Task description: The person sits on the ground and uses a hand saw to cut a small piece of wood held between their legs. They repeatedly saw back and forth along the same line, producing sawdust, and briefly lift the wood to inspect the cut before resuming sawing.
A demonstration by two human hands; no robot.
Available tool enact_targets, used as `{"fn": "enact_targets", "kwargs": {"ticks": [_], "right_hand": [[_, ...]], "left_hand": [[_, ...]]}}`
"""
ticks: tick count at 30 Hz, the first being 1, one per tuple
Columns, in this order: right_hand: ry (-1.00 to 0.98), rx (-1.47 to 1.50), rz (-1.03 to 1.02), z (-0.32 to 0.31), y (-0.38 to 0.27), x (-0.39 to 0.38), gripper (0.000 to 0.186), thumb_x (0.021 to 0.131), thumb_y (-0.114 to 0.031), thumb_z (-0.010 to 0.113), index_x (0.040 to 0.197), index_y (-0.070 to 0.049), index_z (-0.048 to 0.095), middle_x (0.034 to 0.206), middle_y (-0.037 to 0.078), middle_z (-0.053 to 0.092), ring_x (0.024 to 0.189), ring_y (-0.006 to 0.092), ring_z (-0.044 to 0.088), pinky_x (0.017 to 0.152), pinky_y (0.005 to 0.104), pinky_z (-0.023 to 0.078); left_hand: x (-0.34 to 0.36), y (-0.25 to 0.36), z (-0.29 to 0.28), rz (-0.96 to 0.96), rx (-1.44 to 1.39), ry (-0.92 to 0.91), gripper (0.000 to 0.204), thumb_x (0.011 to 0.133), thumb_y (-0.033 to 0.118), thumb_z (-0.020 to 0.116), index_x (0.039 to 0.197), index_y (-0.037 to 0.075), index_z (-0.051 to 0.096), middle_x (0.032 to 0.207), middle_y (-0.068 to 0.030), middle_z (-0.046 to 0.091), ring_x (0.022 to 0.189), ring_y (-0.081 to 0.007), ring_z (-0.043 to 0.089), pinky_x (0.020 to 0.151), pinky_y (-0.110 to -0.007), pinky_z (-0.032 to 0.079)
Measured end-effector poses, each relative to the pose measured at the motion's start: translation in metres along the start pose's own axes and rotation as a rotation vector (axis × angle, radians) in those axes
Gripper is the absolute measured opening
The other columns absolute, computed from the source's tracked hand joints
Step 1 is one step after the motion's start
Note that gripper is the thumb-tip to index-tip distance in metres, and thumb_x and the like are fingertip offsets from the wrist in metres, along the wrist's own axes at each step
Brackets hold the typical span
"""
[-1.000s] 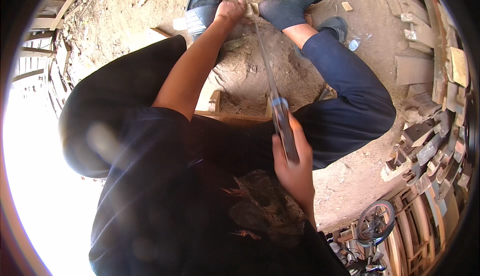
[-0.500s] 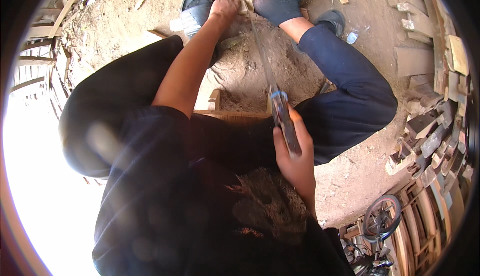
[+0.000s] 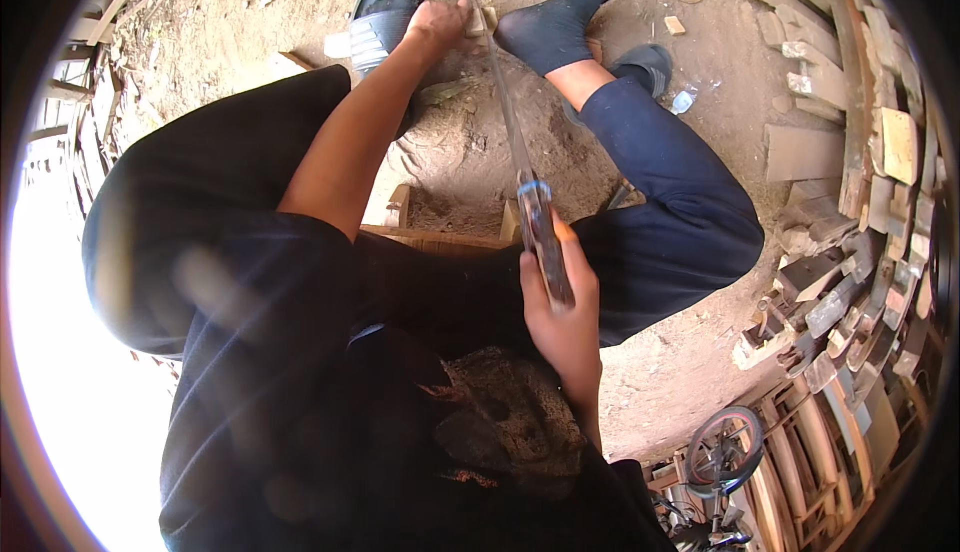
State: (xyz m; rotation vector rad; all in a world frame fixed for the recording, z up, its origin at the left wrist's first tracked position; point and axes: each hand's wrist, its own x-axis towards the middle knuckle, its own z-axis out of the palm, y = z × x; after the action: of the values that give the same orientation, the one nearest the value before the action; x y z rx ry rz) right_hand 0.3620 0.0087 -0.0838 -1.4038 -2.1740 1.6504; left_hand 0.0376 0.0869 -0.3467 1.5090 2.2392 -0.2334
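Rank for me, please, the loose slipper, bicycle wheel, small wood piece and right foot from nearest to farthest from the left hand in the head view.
1. Small wood piece, just right of the left hand.
2. Right foot, in a dark sock, farther right.
3. Loose slipper, beyond that foot.
4. Bicycle wheel, lower right.

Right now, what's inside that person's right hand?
The right hand grips the dark handle of a long, thin tool; the handle's underside is covered by the hand.

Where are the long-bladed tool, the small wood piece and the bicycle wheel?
Long-bladed tool (image 3: 520,160): head view, blade near handle.
Small wood piece (image 3: 476,25): head view, pale face.
Bicycle wheel (image 3: 722,451): head view, spokes around middle.
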Motion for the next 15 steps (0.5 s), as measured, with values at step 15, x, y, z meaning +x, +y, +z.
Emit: {"fn": "enact_targets", "kwargs": {"ticks": [15], "right_hand": [[-0.006,-0.02,-0.009,-0.017,0.009,-0.034,0.051,0.092,-0.002,0.057,0.141,-0.001,0.046,0.118,0.018,0.067,0.112,0.0219,0.065,0.096,0.0308,0.045]], "left_hand": [[-0.006,0.012,-0.005,0.056,0.163,0.052,0.073,0.077,0.064,0.069,0.118,0.009,0.047,0.092,-0.0088,0.073,0.091,-0.0271,0.072,0.091,-0.043,0.049]]}}
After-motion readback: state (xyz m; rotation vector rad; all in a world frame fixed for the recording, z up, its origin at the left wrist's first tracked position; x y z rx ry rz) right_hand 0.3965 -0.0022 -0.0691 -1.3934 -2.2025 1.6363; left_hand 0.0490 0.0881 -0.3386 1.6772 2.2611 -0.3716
